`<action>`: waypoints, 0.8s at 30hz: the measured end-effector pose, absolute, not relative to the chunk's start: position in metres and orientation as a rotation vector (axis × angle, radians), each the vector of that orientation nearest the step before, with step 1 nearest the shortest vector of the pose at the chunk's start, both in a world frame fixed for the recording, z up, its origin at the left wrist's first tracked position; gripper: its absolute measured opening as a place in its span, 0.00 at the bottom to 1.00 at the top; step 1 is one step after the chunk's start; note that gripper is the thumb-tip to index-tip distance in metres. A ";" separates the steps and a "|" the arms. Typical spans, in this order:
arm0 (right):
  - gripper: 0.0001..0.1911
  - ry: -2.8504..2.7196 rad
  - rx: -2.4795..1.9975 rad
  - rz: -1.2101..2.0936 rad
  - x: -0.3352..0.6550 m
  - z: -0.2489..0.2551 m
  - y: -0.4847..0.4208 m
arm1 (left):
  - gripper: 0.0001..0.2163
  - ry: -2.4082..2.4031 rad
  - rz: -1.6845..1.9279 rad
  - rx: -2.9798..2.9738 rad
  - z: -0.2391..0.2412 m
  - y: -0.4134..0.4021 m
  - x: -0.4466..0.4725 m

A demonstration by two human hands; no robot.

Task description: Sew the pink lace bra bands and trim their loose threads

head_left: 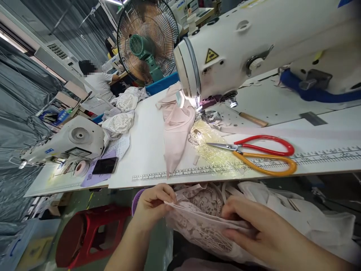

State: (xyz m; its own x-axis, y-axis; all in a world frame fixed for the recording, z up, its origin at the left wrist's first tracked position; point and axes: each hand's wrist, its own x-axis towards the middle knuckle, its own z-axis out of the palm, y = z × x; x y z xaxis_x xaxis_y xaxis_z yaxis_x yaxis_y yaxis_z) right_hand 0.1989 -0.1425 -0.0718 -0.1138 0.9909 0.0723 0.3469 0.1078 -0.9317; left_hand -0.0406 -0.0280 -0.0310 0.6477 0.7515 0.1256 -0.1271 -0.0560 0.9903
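A pale pink lace garment [201,226] is stretched between my two hands, just below the table's front edge. My left hand [156,205] pinches one end of its edge between thumb and fingers. At the other end, my right hand [248,222] is closed around the folded edge, with the thumb underneath. More white fabric [276,203] lies behind and to the right of my right hand. On the table above, a pink fabric piece [177,131] lies by the needle area of the sewing machine [225,56]. Scissors [254,150] with one red and one orange handle rest closed nearby.
A ruler strip [197,171] runs along the table's front edge. To the left are a phone [105,165], a second sewing machine [76,137] and white lace pieces [121,122]. A red stool [90,233] stands below left. Behind are a large fan [146,41] and a seated person [97,81].
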 end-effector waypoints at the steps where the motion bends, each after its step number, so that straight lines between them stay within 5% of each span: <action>1: 0.06 -1.592 -1.333 1.035 0.200 -0.071 -0.144 | 0.03 0.524 0.774 1.489 -0.029 -0.028 -0.041; 10: 0.23 -1.721 -1.231 1.255 0.211 -0.068 -0.146 | 0.04 0.413 0.753 1.675 -0.021 -0.031 -0.042; 24: 0.09 -1.677 -1.215 1.242 0.204 -0.060 -0.139 | 0.04 0.412 0.796 1.760 -0.018 -0.030 -0.047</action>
State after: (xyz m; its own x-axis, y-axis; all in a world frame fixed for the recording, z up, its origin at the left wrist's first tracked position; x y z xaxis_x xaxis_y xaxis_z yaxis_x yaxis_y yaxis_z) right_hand 0.2040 -0.1390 -0.0598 -0.3053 0.9522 0.0095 0.2686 0.0957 -0.9585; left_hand -0.0466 -0.0301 -0.0183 0.7129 0.6295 0.3090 -0.1117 -0.3331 0.9362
